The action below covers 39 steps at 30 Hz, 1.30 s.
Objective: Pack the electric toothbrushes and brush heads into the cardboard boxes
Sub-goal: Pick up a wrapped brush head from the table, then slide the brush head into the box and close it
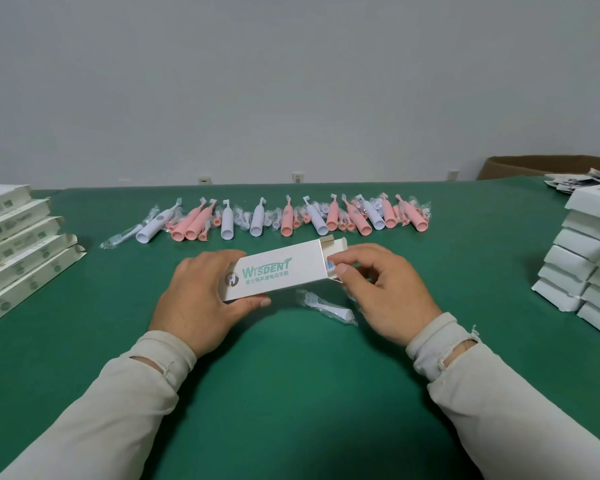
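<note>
Left hand (201, 299) grips the closed end of the box (278, 271) mid-table; right hand (385, 289) pinches something at its open flap end. A bagged head (326, 306) lies just under the box. Toothbrushes (281, 218) line the far side, box stacks (14, 237) hug both edges, bare green cloth (291, 393) up front, gray wall (291, 81) behind.

Pink and white toothbrushes (284, 220), green table (291, 393), white green-lettered box (278, 271).
</note>
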Each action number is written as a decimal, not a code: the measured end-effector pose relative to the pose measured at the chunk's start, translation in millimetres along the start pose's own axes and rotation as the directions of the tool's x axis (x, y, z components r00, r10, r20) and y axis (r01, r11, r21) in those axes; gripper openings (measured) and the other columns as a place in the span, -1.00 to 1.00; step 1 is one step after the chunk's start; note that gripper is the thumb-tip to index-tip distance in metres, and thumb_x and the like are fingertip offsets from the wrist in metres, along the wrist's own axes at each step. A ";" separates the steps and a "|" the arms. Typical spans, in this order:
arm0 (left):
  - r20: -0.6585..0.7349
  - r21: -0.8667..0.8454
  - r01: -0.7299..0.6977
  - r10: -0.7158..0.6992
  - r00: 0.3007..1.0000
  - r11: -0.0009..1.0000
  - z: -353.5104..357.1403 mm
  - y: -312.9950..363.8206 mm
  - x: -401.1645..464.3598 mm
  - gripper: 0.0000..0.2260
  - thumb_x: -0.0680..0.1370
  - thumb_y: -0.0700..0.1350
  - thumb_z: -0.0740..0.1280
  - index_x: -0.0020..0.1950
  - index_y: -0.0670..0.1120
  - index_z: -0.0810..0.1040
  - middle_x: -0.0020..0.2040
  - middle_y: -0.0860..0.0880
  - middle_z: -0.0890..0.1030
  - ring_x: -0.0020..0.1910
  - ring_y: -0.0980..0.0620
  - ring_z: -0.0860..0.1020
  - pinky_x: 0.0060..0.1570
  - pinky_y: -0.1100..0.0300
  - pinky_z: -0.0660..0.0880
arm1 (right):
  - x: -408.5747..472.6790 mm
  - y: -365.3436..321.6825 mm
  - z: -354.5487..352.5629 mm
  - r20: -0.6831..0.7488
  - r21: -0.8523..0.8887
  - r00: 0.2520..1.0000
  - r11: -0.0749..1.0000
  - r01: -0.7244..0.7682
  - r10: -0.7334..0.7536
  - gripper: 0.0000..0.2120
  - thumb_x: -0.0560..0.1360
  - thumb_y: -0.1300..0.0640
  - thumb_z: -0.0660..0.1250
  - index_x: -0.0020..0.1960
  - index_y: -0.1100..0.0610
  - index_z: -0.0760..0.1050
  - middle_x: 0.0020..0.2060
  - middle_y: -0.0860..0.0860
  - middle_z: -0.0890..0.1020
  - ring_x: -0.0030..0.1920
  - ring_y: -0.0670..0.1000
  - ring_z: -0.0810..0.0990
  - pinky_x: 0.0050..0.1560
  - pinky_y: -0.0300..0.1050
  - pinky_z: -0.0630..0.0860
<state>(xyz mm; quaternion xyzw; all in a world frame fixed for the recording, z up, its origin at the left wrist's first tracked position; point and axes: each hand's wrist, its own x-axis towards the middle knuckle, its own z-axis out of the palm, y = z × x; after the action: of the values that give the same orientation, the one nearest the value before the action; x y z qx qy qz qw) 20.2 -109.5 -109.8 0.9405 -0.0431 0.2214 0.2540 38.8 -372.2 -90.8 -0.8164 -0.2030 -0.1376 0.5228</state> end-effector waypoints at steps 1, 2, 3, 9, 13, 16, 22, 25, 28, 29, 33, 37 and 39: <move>0.002 0.007 0.000 0.000 1.000 1.000 -0.5 1.6 -0.3 -0.28 0.23 0.52 0.25 0.28 0.17 0.49 0.13 0.15 0.55 0.16 -0.01 0.45 0.16 -0.01 0.43 | 0.3 0.4 1.1 0.039 0.093 0.998 0.994 -0.062 0.059 -0.77 0.59 0.21 0.33 -0.05 -0.11 0.63 -0.06 -0.14 0.67 -0.08 -0.15 0.67 -0.04 -0.27 0.56; 0.006 0.024 0.003 -0.003 1.000 1.000 -1.2 3.0 -0.7 -0.25 0.23 0.53 0.23 0.31 0.15 0.47 0.15 0.13 0.54 0.18 -0.02 0.44 0.17 -0.04 0.44 | 0.4 -0.2 2.0 0.081 0.204 0.990 0.970 -0.130 0.116 -0.76 0.60 0.26 0.32 -0.06 -0.05 0.64 -0.12 -0.08 0.70 -0.11 -0.05 0.72 -0.10 -0.22 0.60; 0.016 0.043 0.010 -0.011 1.000 0.999 -2.0 4.0 -1.1 -0.21 0.23 0.54 0.21 0.33 0.14 0.46 0.18 0.11 0.53 0.20 -0.03 0.43 0.19 -0.05 0.44 | 0.6 -0.3 2.3 0.108 0.284 0.984 0.944 -0.170 0.144 -0.76 0.60 0.30 0.31 -0.07 0.00 0.63 -0.17 -0.05 0.70 -0.14 0.01 0.73 -0.15 -0.22 0.62; 0.112 0.229 0.063 -0.091 0.990 0.971 -5.9 12.1 -2.3 -0.27 0.23 0.63 0.07 0.24 0.23 0.37 0.04 0.14 0.48 0.10 0.01 0.45 -0.06 0.03 0.46 | 2.5 -0.2 -8.0 0.149 0.252 0.989 0.966 -0.058 0.021 -0.80 0.58 0.35 0.32 -0.05 0.09 0.62 -0.26 -0.09 0.69 -0.15 -0.02 0.73 -0.13 -0.27 0.60; 0.087 0.301 0.058 -0.088 0.992 0.952 -6.4 19.5 -2.0 -0.25 0.22 0.64 0.01 0.20 0.21 0.35 -0.02 0.14 0.43 -0.02 0.04 0.43 -0.20 0.09 0.42 | 4.2 -1.9 -16.6 0.140 0.185 0.990 0.982 -0.026 0.000 -0.79 0.57 0.30 0.35 -0.07 0.02 0.64 -0.23 -0.04 0.71 -0.13 0.03 0.73 -0.06 -0.05 0.67; 0.134 0.257 0.021 -0.057 0.989 0.966 -6.4 15.2 -1.6 -0.30 0.29 0.56 0.18 0.29 0.19 0.37 0.11 0.14 0.46 0.09 0.02 0.46 -0.06 0.04 0.50 | 3.5 -1.5 -21.7 0.175 0.069 0.984 0.997 -0.027 0.015 -0.80 0.54 0.23 0.41 -0.08 -0.07 0.64 -0.20 0.03 0.70 -0.10 0.16 0.70 0.05 0.21 0.62; 0.076 0.159 -0.008 -0.005 0.997 0.987 -4.5 4.6 -2.8 -0.43 0.38 0.29 0.45 0.34 0.20 0.41 0.19 0.16 0.49 0.15 0.06 0.46 0.06 0.01 0.50 | 2.3 -1.0 -16.8 0.173 -0.178 0.981 0.977 0.114 -0.083 -0.72 0.54 0.26 0.37 -0.12 -0.13 0.64 -0.15 -0.06 0.57 -0.15 -0.11 0.56 -0.06 -0.28 0.44; 0.033 0.184 -0.003 -0.003 0.999 0.983 -3.5 4.7 -2.5 -0.45 0.39 0.27 0.45 0.34 0.22 0.41 0.23 0.16 0.50 0.20 0.04 0.46 0.06 -0.01 0.51 | 2.6 1.2 -13.6 0.220 -0.141 0.974 0.987 0.083 -0.051 -0.75 0.56 0.30 0.33 0.06 0.03 0.70 -0.08 -0.06 0.54 -0.15 -0.21 0.51 -0.08 -0.44 0.38; -0.038 0.215 0.047 -0.039 0.998 0.975 -5.1 3.3 -0.1 -0.49 0.42 0.23 0.45 0.32 0.24 0.40 0.26 0.14 0.49 0.24 -0.01 0.44 0.01 -0.03 0.49 | 7.3 3.3 -21.5 0.085 0.001 0.996 1.000 0.024 -0.024 -0.67 0.55 0.27 0.35 -0.02 -0.18 0.65 0.00 -0.21 0.59 -0.09 -0.25 0.56 -0.04 -0.45 0.44; -0.060 0.223 0.072 -0.060 0.996 0.972 -5.9 2.4 0.5 -0.50 0.42 0.22 0.45 0.32 0.25 0.40 0.27 0.13 0.49 0.25 -0.02 0.44 0.00 -0.04 0.49 | 9.4 5.2 -26.5 -0.005 0.051 1.000 0.999 -0.009 0.010 -0.66 0.55 0.26 0.35 -0.07 -0.21 0.64 -0.10 -0.25 0.61 -0.23 -0.23 0.56 -0.17 -0.41 0.47; -0.092 0.244 0.165 -0.147 0.985 0.956 -7.1 -0.5 2.2 -0.51 0.44 0.20 0.44 0.33 0.23 0.40 0.27 0.10 0.47 0.27 -0.05 0.42 -0.01 -0.08 0.47 | 10.1 11.4 -31.4 -0.167 -0.150 0.982 0.982 -0.111 0.086 -0.81 0.52 0.17 0.38 -0.16 -0.11 0.59 -0.30 -0.22 0.61 -0.41 -0.21 0.47 -0.23 -0.28 0.42; -0.091 0.235 0.191 -0.174 0.981 0.953 -6.1 1.1 2.3 -0.51 0.45 0.19 0.44 0.34 0.21 0.40 0.28 0.08 0.47 0.28 -0.06 0.41 -0.01 -0.07 0.46 | -2.3 -5.3 0.8 0.131 -0.495 0.990 0.868 0.027 0.044 -0.97 0.52 -0.02 0.36 -0.10 -0.12 0.56 -0.20 -0.21 0.65 -0.21 -0.16 0.58 -0.13 -0.17 0.48; -0.082 0.234 0.190 -0.175 0.981 0.954 -5.4 1.2 2.3 -0.52 0.45 0.19 0.44 0.33 0.22 0.40 0.27 0.08 0.47 0.27 -0.05 0.41 0.01 -0.06 0.47 | -2.8 -15.3 14.7 0.240 -0.671 0.966 0.735 0.093 0.096 -0.93 0.55 -0.07 0.30 0.00 -0.11 0.52 -0.10 -0.15 0.64 -0.10 0.00 0.59 -0.13 -0.13 0.44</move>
<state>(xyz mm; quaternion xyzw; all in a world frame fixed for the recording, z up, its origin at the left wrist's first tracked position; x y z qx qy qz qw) 19.9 -107.8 -104.1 0.9572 0.0788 0.2288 0.1587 29.2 -353.7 -86.0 -0.9613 -0.2046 -0.0939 0.1587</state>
